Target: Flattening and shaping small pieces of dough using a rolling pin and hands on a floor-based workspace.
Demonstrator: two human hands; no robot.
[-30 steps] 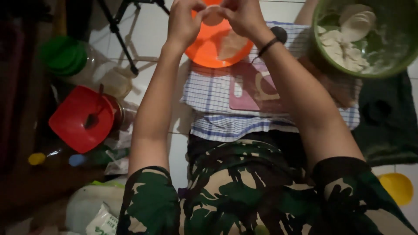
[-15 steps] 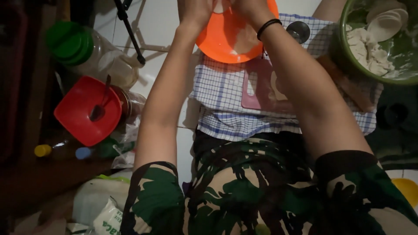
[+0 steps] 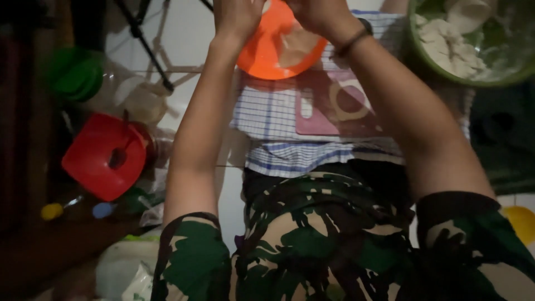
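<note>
Both my arms reach forward over my lap in camouflage sleeves. My left hand and my right hand, which has a dark band at the wrist, meet above an orange bowl at the top edge. The fingers of both hands are cut off by the frame, so I cannot see whether they hold anything. The bowl rests on a blue-checked cloth. A pink board with a pale ring on it lies on the cloth under my right forearm.
A green bowl with white dough pieces sits at the top right. At the left stand a red-lidded container, a green-lidded jar and a black tripod leg. A yellow object lies at the right edge.
My hands, seen pinching a small pale piece over the orange bowl earlier, have slid up to the top edge. Their fingers are now out of view.
</note>
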